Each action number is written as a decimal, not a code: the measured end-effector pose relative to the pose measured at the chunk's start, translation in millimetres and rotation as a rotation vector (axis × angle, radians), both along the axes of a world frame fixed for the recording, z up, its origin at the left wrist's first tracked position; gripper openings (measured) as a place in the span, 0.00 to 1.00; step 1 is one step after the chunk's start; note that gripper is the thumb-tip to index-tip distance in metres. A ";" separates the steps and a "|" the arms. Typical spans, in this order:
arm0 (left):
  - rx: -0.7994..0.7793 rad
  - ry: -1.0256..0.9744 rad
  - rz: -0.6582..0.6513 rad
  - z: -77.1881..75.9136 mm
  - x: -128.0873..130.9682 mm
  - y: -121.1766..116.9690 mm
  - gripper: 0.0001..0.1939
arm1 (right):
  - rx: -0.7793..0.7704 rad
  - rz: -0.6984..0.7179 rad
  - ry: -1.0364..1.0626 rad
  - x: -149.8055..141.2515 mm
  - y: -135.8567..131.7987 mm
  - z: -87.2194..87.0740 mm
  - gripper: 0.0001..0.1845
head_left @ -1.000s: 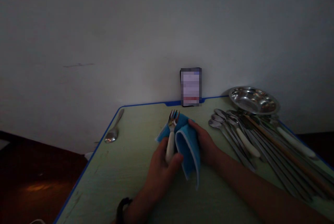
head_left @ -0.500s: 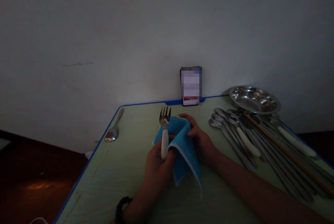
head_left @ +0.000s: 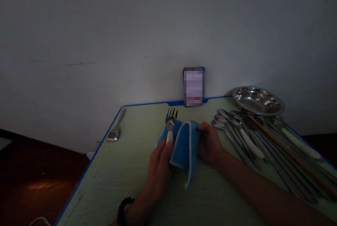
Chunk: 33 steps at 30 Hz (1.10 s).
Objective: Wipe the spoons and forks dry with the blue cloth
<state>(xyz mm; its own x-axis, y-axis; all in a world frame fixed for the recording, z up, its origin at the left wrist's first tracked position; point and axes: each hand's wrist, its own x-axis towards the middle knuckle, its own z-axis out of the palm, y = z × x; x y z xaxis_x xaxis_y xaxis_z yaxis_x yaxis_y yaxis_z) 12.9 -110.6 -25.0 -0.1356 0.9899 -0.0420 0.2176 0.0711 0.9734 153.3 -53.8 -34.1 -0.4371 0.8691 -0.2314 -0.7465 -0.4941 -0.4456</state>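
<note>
Fork point(head_left: 170, 126): located above the middle of the desk point(head_left: 123, 170), in the left hand point(head_left: 159, 170). Long axis: nearly upright in the view, tilted slightly right at the top. Tines point up and away from the person, toward the wall point(head_left: 110, 40); the white handle points back into the grip.

Left hand: closed, thumb and fingers around the handle. Right hand point(head_left: 210, 143): thumb and fingers closed on the upper edge of the blue cloth point(head_left: 181, 150). The cloth spans the space behind and right of the fork, with a folded part hanging down between the two hands.

Spoon point(head_left: 115, 133): lies near the desk's left edge, bowl end toward the person, handle end toward the wall. Cutlery pile point(head_left: 252, 146): lies on the right, just in front of the metal bowl point(head_left: 259, 102)
</note>
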 end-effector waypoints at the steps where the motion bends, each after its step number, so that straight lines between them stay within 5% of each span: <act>1: -0.015 0.060 0.024 0.6 0.4 -0.5 0.18 | -0.003 0.002 0.004 0.1 0.5 -0.9 0.02; 8: 0.086 0.060 -0.163 -1.4 -1.6 -1.2 0.20 | 0.107 -0.075 -0.197 -7.0 -2.7 -5.2 0.06; 14: -0.044 -0.044 -0.077 1.8 1.7 2.5 0.19 | 0.207 -0.095 -0.259 -10.1 -4.5 -4.3 0.07; 20: 0.022 -0.088 0.046 1.3 0.7 0.0 0.17 | 0.239 -0.029 -0.221 -9.9 -3.9 -7.8 0.13; 27: 0.118 -0.156 -0.148 -3.1 -2.5 -2.6 0.19 | 0.026 0.089 -0.045 -0.5 0.2 -2.1 0.04; 33: 0.061 -0.099 -0.147 -2.4 -1.0 -1.3 0.15 | -0.041 0.098 0.038 5.4 2.3 5.1 0.05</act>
<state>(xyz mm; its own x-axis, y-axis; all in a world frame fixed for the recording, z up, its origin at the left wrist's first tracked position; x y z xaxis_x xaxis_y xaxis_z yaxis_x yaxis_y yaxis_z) 11.9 -111.9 -27.4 0.0121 0.9998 0.0127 0.1237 -0.0141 0.9922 158.6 -51.5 -28.9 -0.5285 0.8121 -0.2475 -0.7098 -0.5826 -0.3960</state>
